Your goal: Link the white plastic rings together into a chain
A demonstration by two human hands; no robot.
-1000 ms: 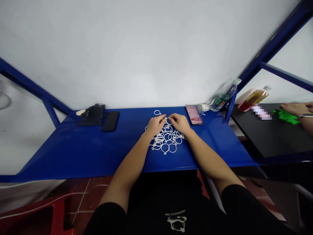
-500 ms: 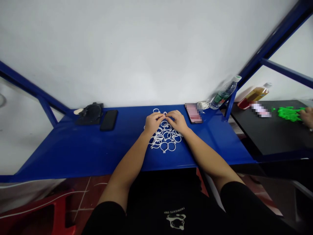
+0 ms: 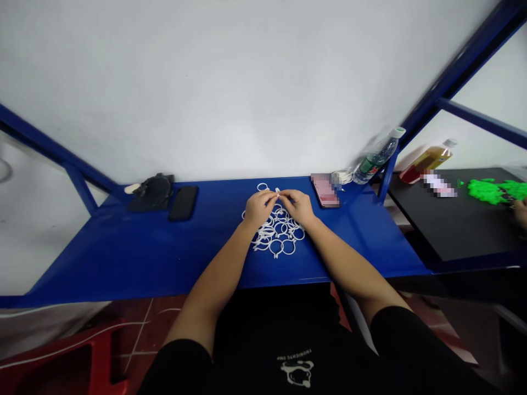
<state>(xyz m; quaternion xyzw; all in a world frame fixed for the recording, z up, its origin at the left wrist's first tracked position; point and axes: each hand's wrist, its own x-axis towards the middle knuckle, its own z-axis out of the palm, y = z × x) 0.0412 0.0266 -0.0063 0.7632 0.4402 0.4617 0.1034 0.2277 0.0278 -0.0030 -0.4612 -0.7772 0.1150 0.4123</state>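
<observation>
A heap of white plastic rings [image 3: 280, 236] lies on the blue table [image 3: 135, 252] in front of me. My left hand [image 3: 257, 208] and my right hand [image 3: 298, 206] meet above the far side of the heap, fingers pinched together on one white ring [image 3: 277, 193] between them. A single ring [image 3: 262, 187] lies apart, just beyond my left hand.
A black phone [image 3: 183, 202] and a dark bundle [image 3: 153, 191] lie at the back left. A phone with a pink screen [image 3: 325, 190], a coiled white cable [image 3: 343, 176] and a water bottle [image 3: 376, 156] sit back right. On a black table, another person's hand [image 3: 519, 211] is beside green pieces [image 3: 489, 190].
My hands have drawn slightly closer together over the heap, still pinching a ring. The other person's hand at the right has pulled back towards the frame edge.
</observation>
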